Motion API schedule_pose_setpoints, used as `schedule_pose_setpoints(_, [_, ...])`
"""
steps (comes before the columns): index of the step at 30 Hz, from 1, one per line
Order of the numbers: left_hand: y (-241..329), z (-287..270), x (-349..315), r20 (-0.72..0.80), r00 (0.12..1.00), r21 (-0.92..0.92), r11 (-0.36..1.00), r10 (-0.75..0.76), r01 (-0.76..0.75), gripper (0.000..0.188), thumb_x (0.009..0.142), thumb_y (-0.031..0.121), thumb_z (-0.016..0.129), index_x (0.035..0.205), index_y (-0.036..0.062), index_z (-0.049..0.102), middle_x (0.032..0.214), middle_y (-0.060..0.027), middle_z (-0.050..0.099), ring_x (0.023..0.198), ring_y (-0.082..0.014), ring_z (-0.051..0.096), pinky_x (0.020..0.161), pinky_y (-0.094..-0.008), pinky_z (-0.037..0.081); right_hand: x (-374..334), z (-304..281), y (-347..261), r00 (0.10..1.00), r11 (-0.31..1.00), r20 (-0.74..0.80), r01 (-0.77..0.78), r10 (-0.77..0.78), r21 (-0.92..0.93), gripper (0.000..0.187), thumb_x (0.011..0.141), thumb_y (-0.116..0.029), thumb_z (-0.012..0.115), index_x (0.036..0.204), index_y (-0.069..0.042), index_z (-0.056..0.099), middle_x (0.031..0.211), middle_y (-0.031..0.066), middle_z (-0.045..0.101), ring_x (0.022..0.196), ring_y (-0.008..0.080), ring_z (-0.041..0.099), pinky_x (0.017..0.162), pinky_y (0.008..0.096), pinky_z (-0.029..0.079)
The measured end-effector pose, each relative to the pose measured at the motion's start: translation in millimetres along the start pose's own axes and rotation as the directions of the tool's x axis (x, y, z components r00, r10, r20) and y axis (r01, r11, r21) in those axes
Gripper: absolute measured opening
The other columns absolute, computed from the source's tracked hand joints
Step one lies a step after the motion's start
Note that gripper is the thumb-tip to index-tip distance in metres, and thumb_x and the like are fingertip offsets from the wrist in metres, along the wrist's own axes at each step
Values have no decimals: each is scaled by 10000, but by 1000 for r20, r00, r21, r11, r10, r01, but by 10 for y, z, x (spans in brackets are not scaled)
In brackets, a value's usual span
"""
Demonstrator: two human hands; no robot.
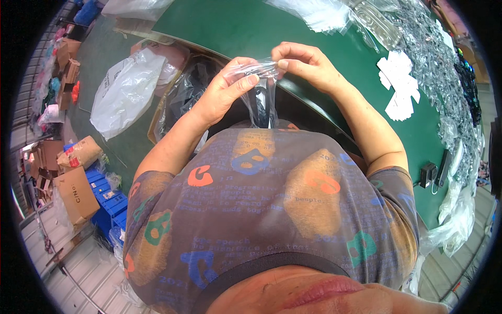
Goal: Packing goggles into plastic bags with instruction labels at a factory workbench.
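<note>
Both my hands meet above the near edge of the green table (pixel 219 26), gripping the top of a clear plastic bag (pixel 254 69). My left hand (pixel 226 89) pinches the gathered film between thumb and fingers. On the other side, my right hand (pixel 306 62) has thumb and fingertips closed on the bag's right edge. The bag hangs down in front of my chest with a dark, glossy, elongated thing (pixel 262 99) inside; its kind I cannot make out. An open carton (pixel 157 118) with black items in clear wrapping stands left of my left forearm.
A white plastic bag (pixel 125 91) lies left of the carton. White paper slips (pixel 398 83) are on the table at right, beside a long heap of clear-wrapped small items (pixel 444 89). A black adapter with a cable (pixel 429 174) sits near the right edge. Blue crates (pixel 109 196) and cardboard boxes (pixel 76 196) stand at lower left.
</note>
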State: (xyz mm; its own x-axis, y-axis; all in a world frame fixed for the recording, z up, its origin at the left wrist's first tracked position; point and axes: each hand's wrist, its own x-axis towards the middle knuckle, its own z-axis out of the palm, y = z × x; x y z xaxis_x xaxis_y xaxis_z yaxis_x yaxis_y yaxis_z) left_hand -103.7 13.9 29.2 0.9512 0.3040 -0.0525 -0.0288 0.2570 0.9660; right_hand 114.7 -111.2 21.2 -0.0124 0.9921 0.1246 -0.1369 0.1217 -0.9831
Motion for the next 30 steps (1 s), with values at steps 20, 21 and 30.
schedule_pose_setpoints(20, [1,75,8,-46,998,28,999,-35,36,399,985,188,661,1308,51,471,1193,-42,621,1125,-120,565,1001,-309,442,-8,60,3,1000,998,-8,-2,2,-65,104,957,-72,614,1018,3,652,1007,20,584,905,115,602,828,276,491])
schedule_pose_setpoints(21, [-20,61,23,-32,999,31,999,-39,40,406,983,193,664,1310,50,471,1193,-35,611,1118,-112,559,991,-303,442,-6,48,16,999,991,-13,27,-29,-131,105,952,-71,618,1021,0,655,1010,15,579,909,109,591,827,272,485])
schedule_pose_setpoints(30, [-4,98,40,-39,998,49,997,-51,53,411,977,220,674,1300,54,481,1160,-14,597,1084,-94,545,957,-288,443,-17,105,-94,997,941,3,71,-74,-331,124,961,-108,621,1011,-3,667,978,18,582,916,113,580,813,277,478])
